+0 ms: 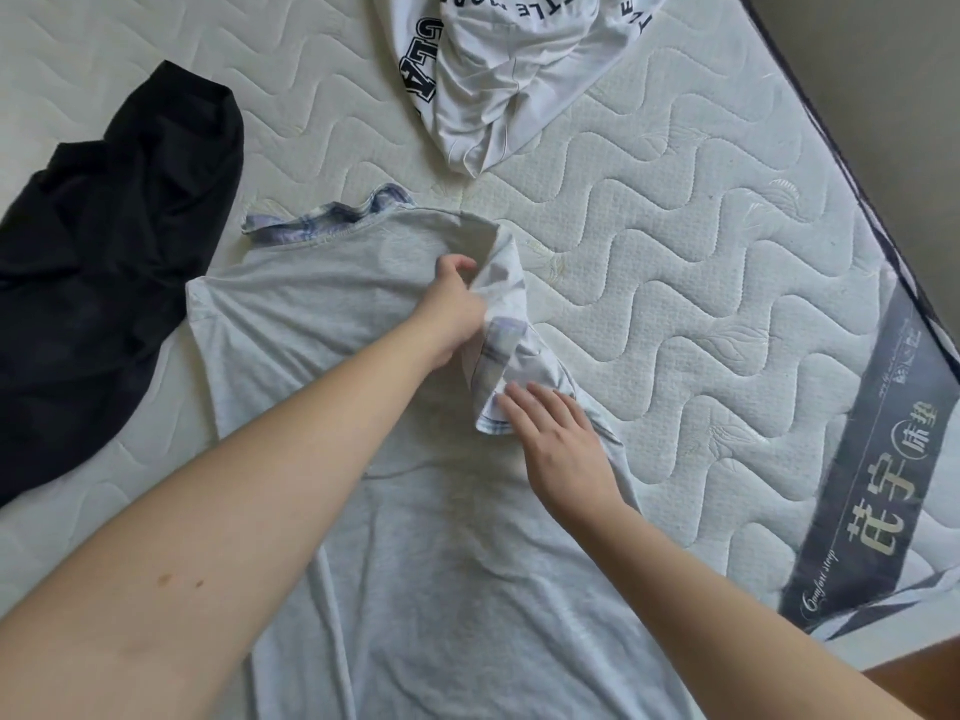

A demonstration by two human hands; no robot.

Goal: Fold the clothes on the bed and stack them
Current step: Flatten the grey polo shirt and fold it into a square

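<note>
A light grey T-shirt (322, 324) lies spread on the mattress (675, 241), its collar at the far end. Its right sleeve (506, 324), white with a purple pattern, is folded in over the body. My left hand (454, 309) is shut on the shirt's right shoulder where the sleeve starts. Lower down, my right hand (558, 444) lies flat with fingers apart, fingertips on the sleeve's hem. A black garment (104, 262) sits crumpled on the left. A white shirt with black lettering (493, 80) lies bunched at the far end.
The quilted mattress has a grey label band (872, 485) with writing near its right edge. Beyond that dark-trimmed edge is a grey floor (883, 70). Bare mattress shows between the three garments and to the right of the grey shirt.
</note>
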